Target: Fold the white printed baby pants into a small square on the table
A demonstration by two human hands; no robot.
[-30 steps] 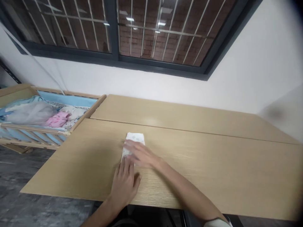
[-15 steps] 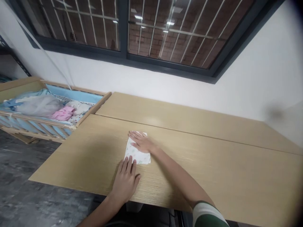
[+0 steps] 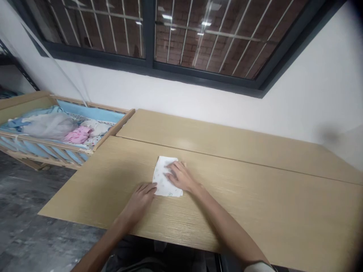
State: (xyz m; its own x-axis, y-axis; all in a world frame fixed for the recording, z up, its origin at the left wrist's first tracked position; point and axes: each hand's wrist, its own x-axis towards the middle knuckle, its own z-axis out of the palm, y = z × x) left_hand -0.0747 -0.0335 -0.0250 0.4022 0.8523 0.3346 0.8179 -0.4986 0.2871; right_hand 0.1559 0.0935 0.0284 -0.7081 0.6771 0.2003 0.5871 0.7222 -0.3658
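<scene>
A folded white cloth with a small, faint print lies flat on the wooden table. My left hand is at its lower left edge, fingers stretched towards the right and tips touching the cloth. The left thumb is hidden, and that hand is slightly blurred. Over the right part of the cloth rests my right hand, its fingers apart and a little bent, holding nothing.
The light wooden table has a seam along its length, with another panel behind it against the wall. At the left stands a wooden crib holding a pink cloth and other bedding. A barred window is above.
My right hand has slid right and slightly down, uncovering the cloth's upper left. My left hand has turned from pointing away to pointing right, along the cloth's left edge.
</scene>
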